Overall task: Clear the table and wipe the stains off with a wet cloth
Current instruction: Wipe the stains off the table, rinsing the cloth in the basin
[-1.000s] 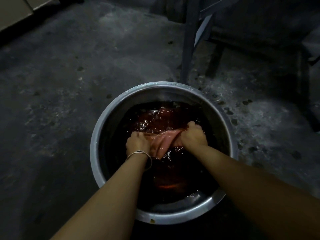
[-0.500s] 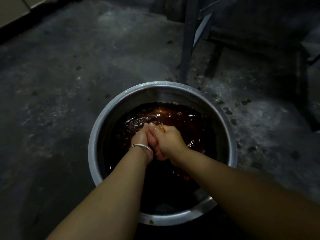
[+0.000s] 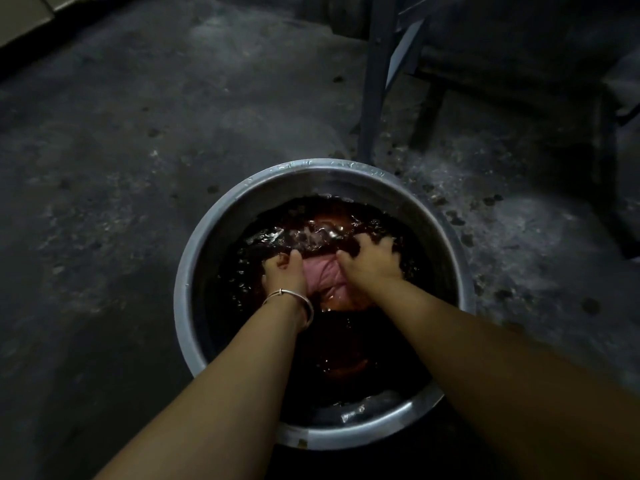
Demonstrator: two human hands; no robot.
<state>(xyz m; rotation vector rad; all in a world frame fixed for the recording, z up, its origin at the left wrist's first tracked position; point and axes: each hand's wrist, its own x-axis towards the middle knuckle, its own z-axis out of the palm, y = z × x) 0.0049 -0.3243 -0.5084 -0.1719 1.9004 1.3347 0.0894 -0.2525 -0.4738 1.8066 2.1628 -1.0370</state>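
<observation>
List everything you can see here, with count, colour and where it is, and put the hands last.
basin: one, silver metal, on the floor at centre.
water: dark reddish-brown, filling the basin.
cloth: one, pink, partly under the water between both hands.
floor: grey concrete, spotted, all around the basin.
metal frame: one, grey, upright behind the basin, top right.
bangle: one, silver, on the left wrist.
left hand: closed on the cloth's left side.
right hand: closed on the cloth's right side.
</observation>
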